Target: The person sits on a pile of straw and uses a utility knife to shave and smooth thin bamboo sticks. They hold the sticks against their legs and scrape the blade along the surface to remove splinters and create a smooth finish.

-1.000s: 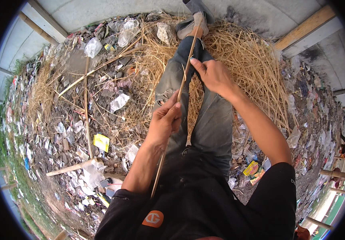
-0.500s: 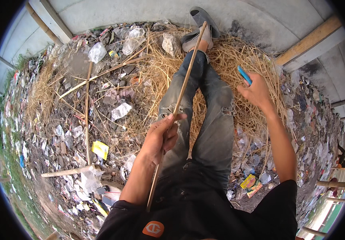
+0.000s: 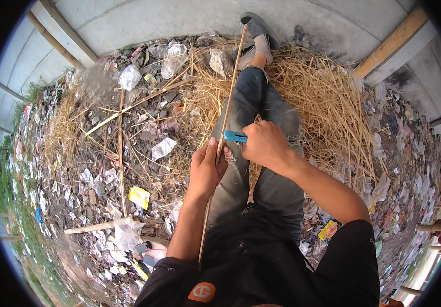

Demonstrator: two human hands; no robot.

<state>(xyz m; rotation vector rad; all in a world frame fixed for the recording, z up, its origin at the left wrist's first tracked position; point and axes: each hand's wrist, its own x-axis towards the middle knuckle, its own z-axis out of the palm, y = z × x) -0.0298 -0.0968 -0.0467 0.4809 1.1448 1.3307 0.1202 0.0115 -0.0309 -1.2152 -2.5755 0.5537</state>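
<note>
A long thin bamboo stick (image 3: 229,97) runs from beside my hip up past my shoes. My left hand (image 3: 206,169) grips it near the middle, over my left thigh. My right hand (image 3: 266,146) is closed around a blue-handled cutter (image 3: 235,136), whose tip touches the stick just above my left hand. I sit with legs in grey jeans (image 3: 261,117) stretched out over a heap of dry straw (image 3: 328,107).
Litter of plastic bags and wrappers (image 3: 128,153) covers the ground on the left, with loose bamboo sticks (image 3: 121,148) lying in it. A concrete wall (image 3: 179,20) and a wooden beam (image 3: 392,41) stand behind. More rubbish lies at the right.
My right hand swung out to the right with the cutter, then came back in and set it against the stick. My left hand kept its grip on the stick.
</note>
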